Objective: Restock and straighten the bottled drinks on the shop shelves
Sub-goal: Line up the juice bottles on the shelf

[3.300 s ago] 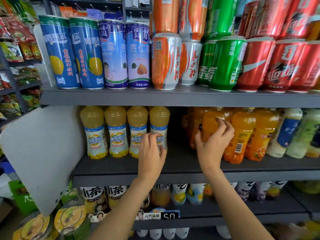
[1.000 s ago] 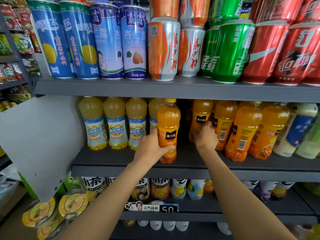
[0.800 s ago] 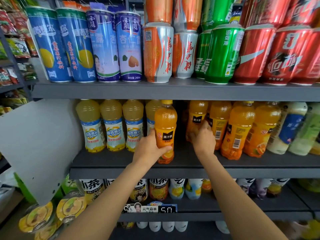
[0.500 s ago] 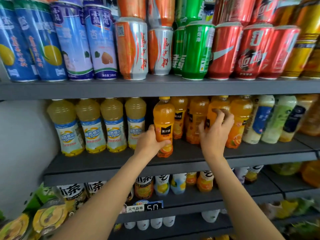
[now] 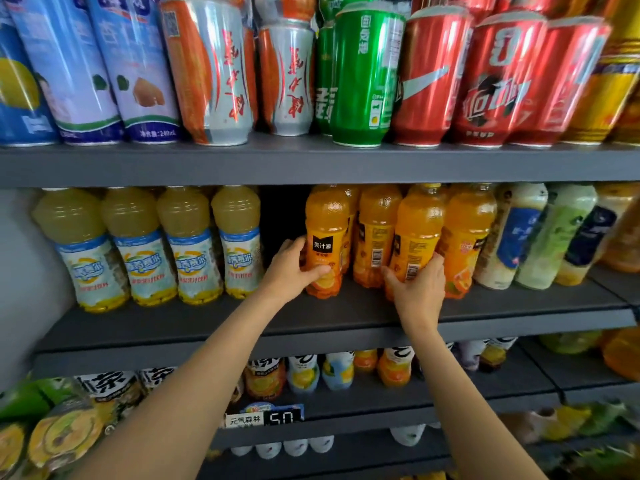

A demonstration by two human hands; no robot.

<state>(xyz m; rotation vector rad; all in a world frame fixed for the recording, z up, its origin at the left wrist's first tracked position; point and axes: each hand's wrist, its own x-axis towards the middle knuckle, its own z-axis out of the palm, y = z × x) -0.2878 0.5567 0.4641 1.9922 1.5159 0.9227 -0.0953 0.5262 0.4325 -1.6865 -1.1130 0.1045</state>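
Reaching into the middle shelf (image 5: 311,327), your left hand (image 5: 291,271) grips the lower part of an orange juice bottle (image 5: 325,237), thumb across the front below its black label and fingers curled round the left side. That bottle stands upright at the left end of the orange row, with a dark gap between it and the 4 pale yellow bottles (image 5: 149,244) lined up further left.

Your right hand (image 5: 417,289) wraps the base of a second orange bottle (image 5: 417,233), thumb on its left and fingers curled round its right side, its barcode facing out. It too stands upright on the shelf. Between the 2 held bottles stands a third orange bottle (image 5: 375,233), touching or nearly touching both; another orange bottle (image 5: 465,237) stands just beside your right hand's fingers, leaning slightly. Whether either held bottle is lifted off the shelf cannot be told, as your hands cover part of their bases.

To the right of the orange row stand milky white and green bottles (image 5: 540,237), tilted in the wide-angle view. On the upper shelf (image 5: 311,164) stand tall cans: blue ones (image 5: 104,64) at left, orange-and-silver cans (image 5: 214,71), a green can (image 5: 363,74) and red cans (image 5: 491,74) to the right. Below, smaller bottles (image 5: 311,372) sit on the lower shelf, behind a price tag (image 5: 265,418) reading 50. Both forearms are bare.
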